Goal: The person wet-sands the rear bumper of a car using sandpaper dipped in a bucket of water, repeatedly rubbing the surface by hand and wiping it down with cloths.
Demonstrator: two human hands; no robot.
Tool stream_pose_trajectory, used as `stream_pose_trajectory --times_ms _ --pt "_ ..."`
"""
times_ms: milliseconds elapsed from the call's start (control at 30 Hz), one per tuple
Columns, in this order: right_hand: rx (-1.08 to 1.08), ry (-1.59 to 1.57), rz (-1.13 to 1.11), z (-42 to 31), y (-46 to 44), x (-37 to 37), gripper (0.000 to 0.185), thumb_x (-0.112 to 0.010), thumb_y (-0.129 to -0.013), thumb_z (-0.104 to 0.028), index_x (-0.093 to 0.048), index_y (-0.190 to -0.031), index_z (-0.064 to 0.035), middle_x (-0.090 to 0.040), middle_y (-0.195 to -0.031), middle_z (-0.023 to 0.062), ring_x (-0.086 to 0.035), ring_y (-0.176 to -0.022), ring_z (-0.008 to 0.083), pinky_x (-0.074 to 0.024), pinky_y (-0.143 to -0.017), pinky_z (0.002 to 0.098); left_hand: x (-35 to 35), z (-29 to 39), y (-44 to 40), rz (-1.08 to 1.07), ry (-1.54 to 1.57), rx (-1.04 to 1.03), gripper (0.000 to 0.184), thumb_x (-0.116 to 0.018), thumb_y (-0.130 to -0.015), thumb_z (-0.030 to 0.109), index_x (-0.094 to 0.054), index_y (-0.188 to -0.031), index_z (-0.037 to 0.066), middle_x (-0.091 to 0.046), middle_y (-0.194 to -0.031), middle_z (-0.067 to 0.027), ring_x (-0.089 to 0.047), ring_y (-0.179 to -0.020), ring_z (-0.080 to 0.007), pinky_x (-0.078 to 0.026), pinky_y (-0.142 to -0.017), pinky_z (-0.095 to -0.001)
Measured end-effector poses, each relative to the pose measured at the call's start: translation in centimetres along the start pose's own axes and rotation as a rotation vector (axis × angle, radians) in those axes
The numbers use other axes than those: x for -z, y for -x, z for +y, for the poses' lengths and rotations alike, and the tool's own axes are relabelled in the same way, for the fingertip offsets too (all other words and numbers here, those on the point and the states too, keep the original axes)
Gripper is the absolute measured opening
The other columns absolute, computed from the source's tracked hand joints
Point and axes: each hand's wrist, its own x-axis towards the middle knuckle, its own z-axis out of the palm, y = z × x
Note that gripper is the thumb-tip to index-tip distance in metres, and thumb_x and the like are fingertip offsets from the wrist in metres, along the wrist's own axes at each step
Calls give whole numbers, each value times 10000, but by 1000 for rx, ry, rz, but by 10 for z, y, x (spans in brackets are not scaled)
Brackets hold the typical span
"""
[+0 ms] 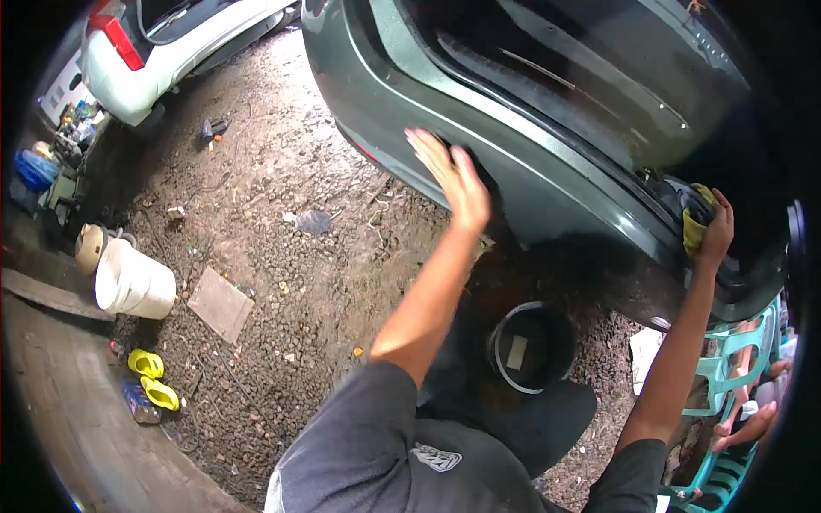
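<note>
My left hand [453,178] is stretched flat with fingers extended, at the dark green car bumper [547,175]; whether the palm touches the paint I cannot tell. A yellow and dark cloth [694,229] is gripped in my right hand [720,229], against the car's edge at the far right, near the opening under the rear glass. The fingers of that hand are partly hidden behind the cloth. Below the bumper, between my arms, stands a black bucket [494,349] with a pale block [516,351] in it.
On the left are a white bucket [141,284], a flat square board [221,304] and yellow clogs [147,363]. A white car [184,47] is parked behind. Green plastic chairs [723,368] and another person's hands [753,427] are at right. Gravelly ground [299,274] lies underfoot.
</note>
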Motion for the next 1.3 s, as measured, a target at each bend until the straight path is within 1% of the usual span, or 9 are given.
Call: stream_pose_trajectory --times_ms 200,300,500,633,800,900,1100,1167,1300 --pt "42 59 -2 10 -1 5 327 -441 -967 -115 -672 -1176 -17 -678 -1121 80 -633 -1022 159 -470 -937 276 30 -90 -98 51 148 159 834 -289 -1038 574 -54 -1564 -28 22 -1651 -199 12 -1531 -302 -4 -1236 -388" --pt "52 78 22 3 -2 -3 311 -464 -958 -120 -676 -1160 -17 -686 -1090 78 -631 -1003 155 -465 -925 280 69 -140 -195 -139 518 418 854 -279 -1018 646 -189 -1550 -16 -287 -1577 -179 -317 -1419 -301 -218 -1192 -378" --pt "19 72 53 2 1 -5 297 -483 -959 -118 -673 -1162 -13 -677 -1088 60 -618 -1008 142 -457 -928 276 26 -78 -114 122 88 139 829 -260 -1040 576 -75 -1559 -43 -17 -1650 -206 -55 -1530 -308 -65 -1235 -405" --pt "-46 -73 42 -9 10 -11 293 -473 -964 -101 -665 -1164 -7 -671 -1091 60 -620 -995 136 -467 -913 266 4 -27 -5 -60 -95 64 855 -226 -1029 600 18 -1564 -21 82 -1643 -217 71 -1526 -342 32 -1228 -459" --pt "-21 -51 48 -1 8 -9 298 -461 -978 -97 -657 -1182 -4 -665 -1118 58 -618 -1015 120 -464 -926 255 45 -109 -125 -47 186 198 992 -249 -963 730 25 -1565 -8 98 -1653 -161 59 -1529 -279 16 -1235 -404" --pt "-24 -51 59 -7 10 -11 289 -473 -987 -106 -652 -1188 -2 -663 -1125 57 -612 -1017 115 -458 -934 253 81 -134 -209 -221 469 443 901 -235 -992 703 -125 -1574 24 -215 -1612 -177 -254 -1460 -318 -190 -1201 -391" --pt "46 34 66 4 5 -7 283 -472 -973 -106 -670 -1150 -9 -667 -1083 58 -609 -1007 133 -450 -933 263 25 -91 -101 57 52 145 851 -238 -1044 581 20 -1552 -51 70 -1653 -178 13 -1530 -287 -21 -1235 -418" --pt "44 53 80 -10 12 -12 283 -473 -972 -105 -670 -1152 -9 -666 -1086 59 -608 -1005 131 -451 -931 262 15 -44 -29 -84 -129 46 894 -269 -1023 618 51 -1558 -23 116 -1648 -176 63 -1528 -291 10 -1235 -448" --pt "49 71 81 -4 10 -9 315 -457 -968 -97 -657 -1193 -5 -662 -1128 63 -603 -1049 141 -434 -968 263 47 -101 -108 -113 31 141 938 -262 -992 680 68 -1568 17 141 -1647 -162 82 -1526 -286 7 -1235 -439"
